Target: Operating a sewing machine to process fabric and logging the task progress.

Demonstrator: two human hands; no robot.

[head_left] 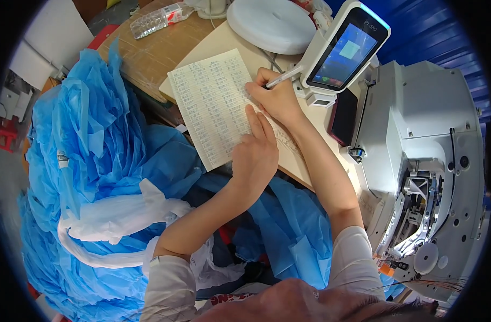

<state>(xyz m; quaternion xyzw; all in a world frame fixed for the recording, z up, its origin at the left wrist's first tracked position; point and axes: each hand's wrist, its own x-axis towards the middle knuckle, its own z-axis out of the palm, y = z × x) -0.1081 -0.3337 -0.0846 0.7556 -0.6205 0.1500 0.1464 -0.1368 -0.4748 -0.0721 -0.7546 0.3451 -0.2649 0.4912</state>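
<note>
A lined sheet of paper, covered in rows of handwriting, lies slanted on the pale tabletop. My right hand grips a white pen at the sheet's upper right edge; the pen's tip is hidden behind the fingers. Below it, my left hand rests on the lower right part of the sheet, index and middle fingers stretched out and holding nothing. Under the right forearm, part of another printed or ruled surface shows.
A sewing machine with a lit control screen stands at right, a dark phone beside it. Blue fabric is heaped at left with a white plastic bag on it. A bottle and white round disc lie behind.
</note>
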